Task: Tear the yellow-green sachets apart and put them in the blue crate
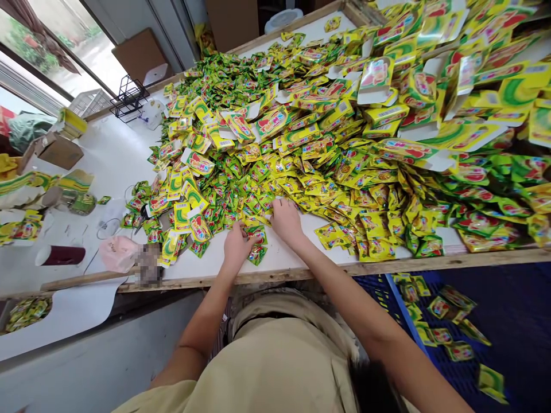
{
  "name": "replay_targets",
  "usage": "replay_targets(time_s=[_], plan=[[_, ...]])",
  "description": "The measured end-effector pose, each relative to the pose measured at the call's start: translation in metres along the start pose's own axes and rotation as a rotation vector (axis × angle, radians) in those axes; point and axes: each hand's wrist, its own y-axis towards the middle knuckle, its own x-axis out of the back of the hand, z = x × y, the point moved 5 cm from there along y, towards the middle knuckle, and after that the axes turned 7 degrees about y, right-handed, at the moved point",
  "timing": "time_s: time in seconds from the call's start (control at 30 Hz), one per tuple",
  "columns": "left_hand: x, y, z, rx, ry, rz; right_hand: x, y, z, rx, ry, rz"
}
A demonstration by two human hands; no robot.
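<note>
Many small green and yellow packets [344, 195] lie heaped across the white table [107, 155], from the upper middle to the right of the frame, with printed cartons [275, 121] strewn over them. Left hand [236, 245], frame centre: thumb beside a few green packets [257, 252] lying apart from the heap, near the wooden edge [430, 264]; whether the fingers close on any, cannot tell. Right hand [287, 221], just right of it: fingers curled, tips at the heap's near margin and partly hidden; cannot tell if a packet is gripped. Both forearms reach in from the bottom of the frame, so the bare strip between heap and edge probably serves as working space within easy reach. Cartons sit on top, likely because they are bulkier than the packets beneath. Raised wooden rim presumably keeps loose pieces from sliding off. Lower right: more packets [460, 351] lie in what looks like a blue crate [516, 321], below table height. Far left: clear jar [80, 201] and maroon cup [64, 255], well apart from the heap, perhaps to stay out of the way.
</note>
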Motion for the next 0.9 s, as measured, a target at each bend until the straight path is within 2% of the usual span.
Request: replay_targets(time_s=[0.1,0.17,0.33,0.4,0.5,0.63,0.73,0.83,0.9], plan=[[-0.004,0.002,0.005,0.008,-0.073,0.024,-0.009,0.0,-0.01,-0.048,-0.002,0.015],[-0.006,0.002,0.008,0.019,-0.161,0.009,-0.012,-0.005,-0.021,-0.086,0.081,0.045],[-0.005,0.0,0.013,0.048,-0.492,-0.019,-0.008,-0.022,-0.061,-0.183,0.461,0.06],[-0.003,-0.001,0.01,0.048,-0.619,-0.036,-0.005,-0.03,-0.07,-0.196,0.655,0.058],[-0.002,-0.006,-0.001,0.033,-0.832,-0.029,0.0,-0.041,-0.067,-0.171,0.955,0.119],[-0.007,-0.013,-0.022,0.055,-1.074,0.05,0.01,-0.057,-0.051,-0.198,1.216,0.164],[-0.009,-0.018,-0.032,0.098,-1.126,0.105,0.02,-0.067,-0.043,-0.215,1.347,0.142],[-0.01,-0.02,-0.037,0.095,-1.134,0.085,0.027,-0.072,-0.04,-0.219,1.418,0.04],[-0.012,-0.021,-0.038,0.098,-1.139,0.074,0.022,-0.073,-0.037,-0.231,1.421,0.04]])
